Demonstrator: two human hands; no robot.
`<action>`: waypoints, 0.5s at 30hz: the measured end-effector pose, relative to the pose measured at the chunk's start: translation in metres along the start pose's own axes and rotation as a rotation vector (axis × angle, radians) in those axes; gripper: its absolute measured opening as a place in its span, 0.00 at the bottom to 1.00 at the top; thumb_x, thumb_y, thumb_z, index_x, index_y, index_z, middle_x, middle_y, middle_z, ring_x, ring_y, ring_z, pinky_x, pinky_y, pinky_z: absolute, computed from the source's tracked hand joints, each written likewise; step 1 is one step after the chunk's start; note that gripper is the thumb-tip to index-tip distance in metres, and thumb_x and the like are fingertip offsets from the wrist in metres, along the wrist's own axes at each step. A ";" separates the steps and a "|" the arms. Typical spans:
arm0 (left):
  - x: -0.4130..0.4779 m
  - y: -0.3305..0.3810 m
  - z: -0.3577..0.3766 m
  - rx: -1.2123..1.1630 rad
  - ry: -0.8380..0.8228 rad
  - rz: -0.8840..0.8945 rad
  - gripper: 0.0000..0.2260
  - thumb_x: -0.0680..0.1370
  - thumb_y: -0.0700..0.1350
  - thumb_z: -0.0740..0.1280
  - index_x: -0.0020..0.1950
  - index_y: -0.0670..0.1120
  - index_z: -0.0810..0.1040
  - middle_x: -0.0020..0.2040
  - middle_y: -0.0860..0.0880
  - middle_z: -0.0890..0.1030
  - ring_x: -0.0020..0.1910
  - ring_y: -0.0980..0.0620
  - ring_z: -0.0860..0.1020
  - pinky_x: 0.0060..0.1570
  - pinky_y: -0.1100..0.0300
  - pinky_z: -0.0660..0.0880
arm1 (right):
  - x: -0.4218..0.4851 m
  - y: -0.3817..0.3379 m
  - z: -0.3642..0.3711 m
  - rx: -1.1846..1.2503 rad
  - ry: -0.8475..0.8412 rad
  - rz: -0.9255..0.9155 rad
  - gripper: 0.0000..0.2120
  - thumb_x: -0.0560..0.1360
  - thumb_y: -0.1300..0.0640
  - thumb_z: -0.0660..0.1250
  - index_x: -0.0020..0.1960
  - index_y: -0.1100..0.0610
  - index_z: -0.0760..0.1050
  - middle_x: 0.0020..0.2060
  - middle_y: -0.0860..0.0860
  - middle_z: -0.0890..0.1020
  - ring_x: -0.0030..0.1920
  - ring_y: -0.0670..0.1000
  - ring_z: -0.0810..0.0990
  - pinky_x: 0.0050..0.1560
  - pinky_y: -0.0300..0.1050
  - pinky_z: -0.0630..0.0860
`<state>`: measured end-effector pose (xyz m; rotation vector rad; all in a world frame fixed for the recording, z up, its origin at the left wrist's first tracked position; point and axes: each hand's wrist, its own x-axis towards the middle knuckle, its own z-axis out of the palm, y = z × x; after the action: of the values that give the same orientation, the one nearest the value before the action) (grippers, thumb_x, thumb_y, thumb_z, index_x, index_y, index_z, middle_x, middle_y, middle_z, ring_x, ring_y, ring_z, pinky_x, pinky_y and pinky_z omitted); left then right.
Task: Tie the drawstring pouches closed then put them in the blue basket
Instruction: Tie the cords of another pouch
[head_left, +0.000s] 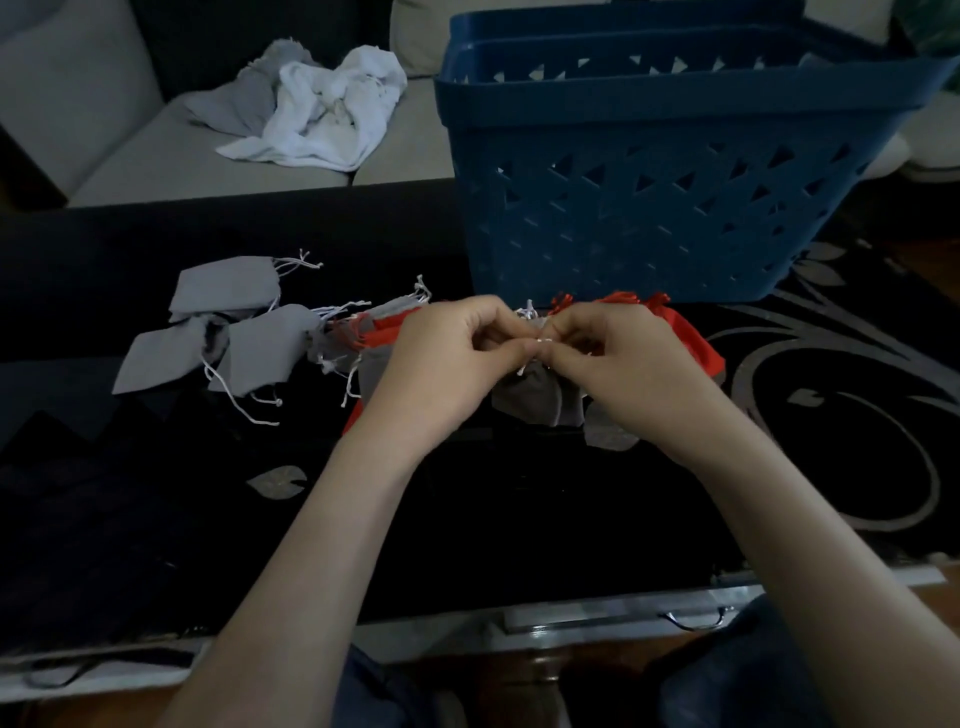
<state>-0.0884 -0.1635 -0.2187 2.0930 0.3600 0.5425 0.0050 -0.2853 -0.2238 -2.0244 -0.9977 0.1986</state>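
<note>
A small grey drawstring pouch (535, 397) hangs between my hands above the dark table. My left hand (447, 353) and my right hand (618, 358) each pinch its white drawstring (543, 341) at the gathered neck, fingertips almost touching. Red pouches (691, 338) lie under and behind my right hand. Several flat grey pouches (260, 353) with loose white strings lie to the left. The blue basket (675, 197) stands upright just behind my hands; its inside is hidden by its wall.
The table (519, 519) has a dark cloth with grey leaf patterns. A sofa (156, 156) behind it carries a heap of white and grey cloth (322, 109). Drawer handles (696, 618) show at the table's near edge.
</note>
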 end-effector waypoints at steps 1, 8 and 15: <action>0.000 0.000 0.000 0.032 0.000 0.007 0.02 0.72 0.39 0.73 0.43 0.44 0.83 0.35 0.53 0.82 0.31 0.66 0.76 0.34 0.74 0.68 | 0.000 0.000 0.001 -0.019 -0.004 0.005 0.04 0.74 0.57 0.69 0.41 0.56 0.79 0.32 0.45 0.79 0.34 0.41 0.76 0.38 0.35 0.70; 0.003 0.000 0.006 0.277 0.019 0.082 0.03 0.73 0.39 0.72 0.46 0.43 0.81 0.33 0.57 0.76 0.30 0.66 0.74 0.35 0.74 0.67 | 0.002 -0.001 0.006 -0.021 -0.007 0.054 0.05 0.76 0.61 0.66 0.41 0.56 0.74 0.32 0.44 0.76 0.34 0.39 0.72 0.36 0.28 0.67; 0.002 -0.004 0.012 0.409 0.056 0.176 0.03 0.75 0.41 0.69 0.47 0.45 0.77 0.38 0.54 0.76 0.43 0.45 0.78 0.50 0.43 0.73 | 0.005 -0.001 0.011 -0.026 0.007 0.049 0.03 0.78 0.61 0.63 0.45 0.58 0.74 0.34 0.46 0.76 0.35 0.40 0.72 0.37 0.29 0.66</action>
<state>-0.0805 -0.1687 -0.2266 2.5243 0.3422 0.6766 0.0027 -0.2741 -0.2293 -2.0735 -0.9513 0.2057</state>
